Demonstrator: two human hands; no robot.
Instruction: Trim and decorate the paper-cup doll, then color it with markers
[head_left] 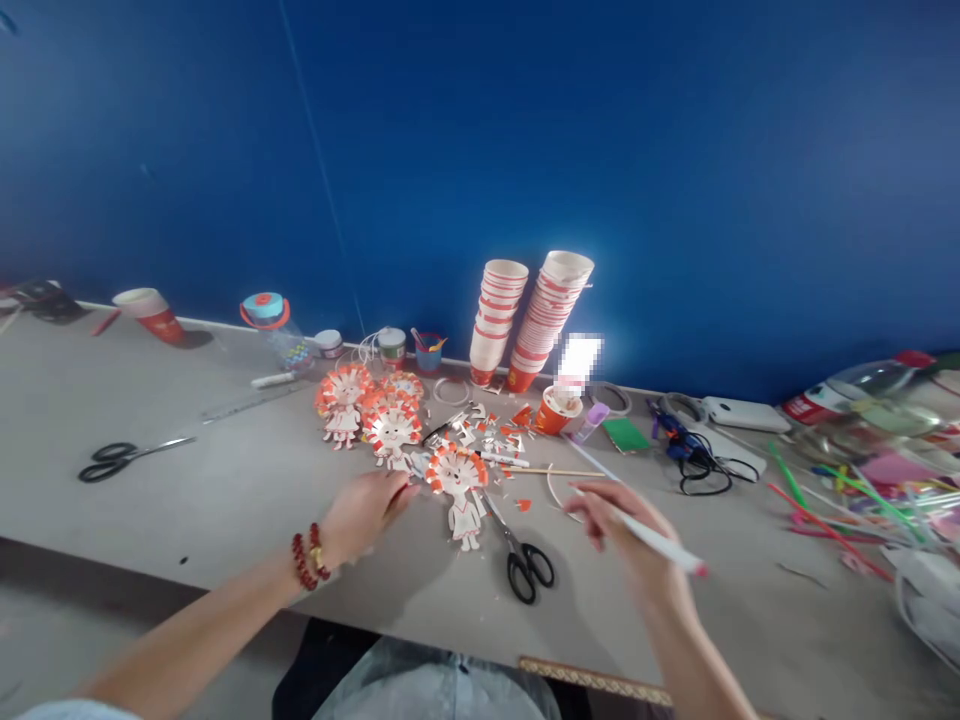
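Note:
My right hand (626, 525) is closed around a white marker (660, 545) with a pinkish-red end, held above the table. On the left, my left hand (371, 515), with red bead bracelets at the wrist, rests with fingers curled together; what they hold, if anything, is hidden. Just right of it lies a paper doll (463, 500) with an orange-and-white fringed head, a drawn face and a white dress. Behind my left hand are more such paper dolls (391, 430), partly overlapping. Black-handled scissors (529, 568) lie between my hands, blades toward the nearest doll.
Paper scraps (487, 432) are scattered mid-table. Two stacks of paper cups (544, 325) stand against the blue wall. Other scissors (120, 460) lie at left. A glue gun (679, 435), plastic bottles (847, 395) and coloured pipe cleaners (840, 515) occupy the right side.

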